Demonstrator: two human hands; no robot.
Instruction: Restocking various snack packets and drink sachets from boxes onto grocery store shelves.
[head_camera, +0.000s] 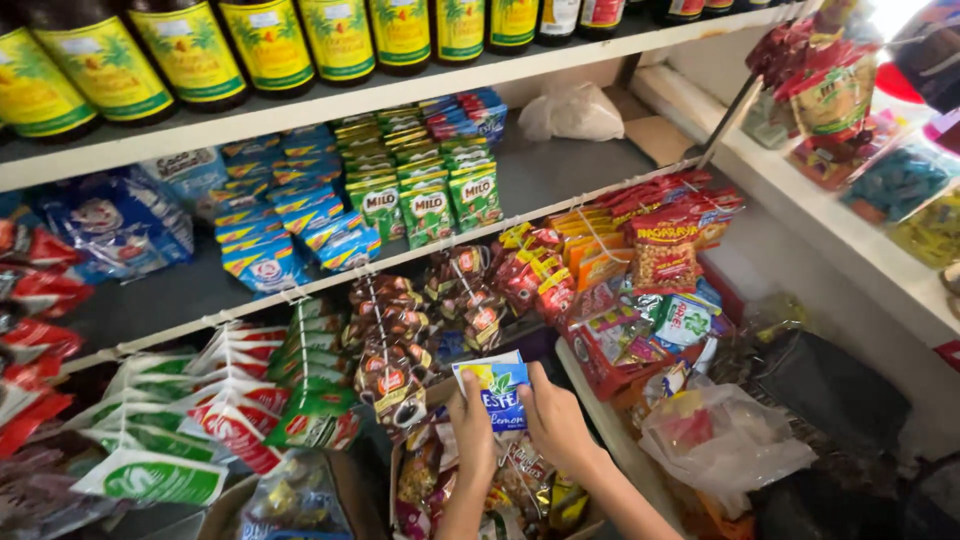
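Note:
Both my hands hold a small white and blue drink-mix sachet (493, 385) with a yellow lemon picture, raised in front of the lower shelf. My left hand (472, 425) grips its lower left edge and my right hand (553, 420) grips its right side. Under my hands lies a cardboard box (402, 478) full of mixed snack packets. Strips of brown coffee sachets (392, 340) hang just left of the sachet.
Dark bottles with yellow labels (190, 50) line the top shelf. Green sachets (428, 200) and blue sachets (270, 215) lie on the middle shelf (580, 165). Red and orange snack strips (640, 250) hang at right, white and green packs (220, 400) at left. A clear plastic bag (725, 435) sits at lower right.

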